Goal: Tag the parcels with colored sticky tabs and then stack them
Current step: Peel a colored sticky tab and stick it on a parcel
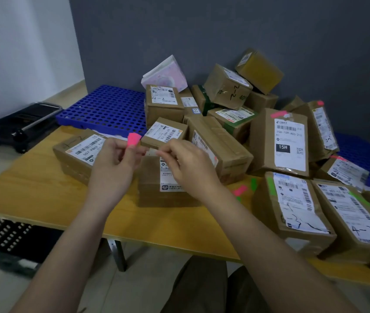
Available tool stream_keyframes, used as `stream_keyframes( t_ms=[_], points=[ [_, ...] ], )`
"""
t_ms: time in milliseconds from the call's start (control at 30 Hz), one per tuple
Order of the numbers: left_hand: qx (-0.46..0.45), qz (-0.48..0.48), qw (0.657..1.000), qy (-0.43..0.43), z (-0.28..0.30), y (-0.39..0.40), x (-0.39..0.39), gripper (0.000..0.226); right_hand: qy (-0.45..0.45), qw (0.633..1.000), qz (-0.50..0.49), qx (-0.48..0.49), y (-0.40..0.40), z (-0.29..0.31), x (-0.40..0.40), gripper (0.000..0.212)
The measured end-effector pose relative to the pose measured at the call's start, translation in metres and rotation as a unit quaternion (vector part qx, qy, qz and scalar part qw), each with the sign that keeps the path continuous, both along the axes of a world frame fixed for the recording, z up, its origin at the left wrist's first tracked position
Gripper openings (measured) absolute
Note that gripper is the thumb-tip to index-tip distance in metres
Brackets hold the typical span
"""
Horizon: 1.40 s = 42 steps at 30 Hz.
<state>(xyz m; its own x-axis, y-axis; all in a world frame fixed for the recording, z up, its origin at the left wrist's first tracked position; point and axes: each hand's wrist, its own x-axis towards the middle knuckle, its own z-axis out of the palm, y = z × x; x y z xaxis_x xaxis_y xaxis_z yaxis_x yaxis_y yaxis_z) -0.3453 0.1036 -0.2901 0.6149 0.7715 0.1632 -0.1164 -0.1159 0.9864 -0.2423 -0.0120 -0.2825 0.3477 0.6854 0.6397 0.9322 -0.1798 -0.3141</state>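
My left hand pinches a pink sticky tab that stands up above its fingers. My right hand pinches a small pale strip just right of the tab. Both hands hover over a brown parcel in the middle of the wooden table. A parcel marked 4-2 lies to the left. Loose pink and green tabs lie on the table to the right. Several tagged parcels sit at the right, one upright with a pink tab.
A heap of brown parcels leans against the grey wall behind. A blue perforated pallet lies at the back left, with a black folded trolley on the floor beside it. My knees are below the table edge.
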Motion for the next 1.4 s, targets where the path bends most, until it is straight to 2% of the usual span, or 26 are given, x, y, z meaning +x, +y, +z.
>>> stream_keyframes(
  t_ms=[133, 233, 333, 400, 500, 533, 600, 667, 767, 833, 900, 933, 1000, 1067, 1167, 1233, 1300, 1400],
  points=[
    [-0.003, -0.014, 1.000, 0.018, -0.003, 0.005, -0.003, 0.011, -0.121, 0.990, 0.039, -0.055, 0.006, -0.015, -0.004, 0.012],
    [-0.021, -0.027, 0.999, 0.021, -0.005, 0.008, -0.001, 0.011, -0.107, 0.988, 0.061, -0.096, 0.004, -0.016, -0.005, 0.013],
    [-0.032, -0.029, 0.999, 0.024, -0.004, 0.009, 0.000, 0.011, -0.029, 0.988, 0.059, -0.137, 0.001, -0.009, -0.007, 0.026],
    [-0.026, -0.030, 0.999, 0.035, -0.004, 0.009, -0.001, 0.011, 0.058, 0.987, 0.050, -0.142, 0.000, -0.005, -0.007, 0.020],
    [-0.002, -0.038, 0.997, 0.065, -0.002, 0.009, -0.002, 0.012, 0.111, 0.977, 0.047, -0.174, -0.002, -0.003, -0.004, 0.013],
    [0.011, -0.038, 0.996, 0.076, -0.002, 0.009, -0.003, 0.012, 0.159, 0.970, 0.053, -0.174, -0.004, -0.003, -0.002, 0.015],
    [0.038, -0.032, 0.994, 0.092, 0.003, 0.007, -0.005, 0.013, 0.289, 0.949, 0.055, -0.112, -0.009, 0.001, 0.001, 0.019],
    [0.091, -0.031, 0.990, 0.100, 0.011, 0.001, -0.008, 0.014, 0.349, 0.936, 0.046, -0.019, -0.017, 0.009, 0.005, 0.019],
    [0.146, -0.092, 0.980, 0.097, 0.024, -0.017, -0.004, 0.015, 0.355, 0.931, 0.059, 0.054, -0.029, 0.026, 0.003, 0.015],
    [0.158, -0.138, 0.971, 0.111, 0.030, -0.029, 0.003, 0.012, 0.332, 0.939, 0.063, 0.059, -0.039, 0.033, -0.001, 0.010],
    [0.184, -0.178, 0.960, 0.112, 0.031, -0.039, 0.009, 0.012, 0.310, 0.949, 0.021, 0.055, -0.055, 0.035, 0.001, 0.008],
    [0.205, -0.187, 0.954, 0.117, 0.030, -0.042, 0.012, 0.014, 0.313, 0.948, -0.009, 0.052, -0.066, 0.036, 0.005, 0.010],
    [0.259, -0.177, 0.938, 0.147, 0.026, -0.045, 0.016, 0.035, 0.328, 0.942, -0.075, 0.007, -0.089, 0.038, 0.016, 0.008],
    [0.318, -0.171, 0.913, 0.189, 0.022, -0.044, 0.020, 0.053, 0.322, 0.932, -0.120, -0.118, -0.109, 0.036, 0.024, 0.009],
    [0.439, -0.183, 0.831, 0.288, 0.013, -0.040, 0.032, 0.070, 0.288, 0.897, -0.133, -0.308, -0.116, 0.024, 0.028, 0.009],
    [0.472, -0.210, 0.784, 0.344, 0.009, -0.038, 0.039, 0.083, 0.215, 0.884, -0.158, -0.383, -0.114, 0.016, 0.031, 0.018],
    [0.475, -0.237, 0.755, 0.386, 0.009, -0.032, 0.045, 0.096, 0.145, 0.892, -0.193, -0.382, -0.112, 0.015, 0.033, 0.023],
    [0.476, -0.252, 0.727, 0.425, 0.011, -0.021, 0.048, 0.110, 0.112, 0.933, -0.173, -0.294, -0.107, 0.021, 0.028, 0.017]
  ],
)
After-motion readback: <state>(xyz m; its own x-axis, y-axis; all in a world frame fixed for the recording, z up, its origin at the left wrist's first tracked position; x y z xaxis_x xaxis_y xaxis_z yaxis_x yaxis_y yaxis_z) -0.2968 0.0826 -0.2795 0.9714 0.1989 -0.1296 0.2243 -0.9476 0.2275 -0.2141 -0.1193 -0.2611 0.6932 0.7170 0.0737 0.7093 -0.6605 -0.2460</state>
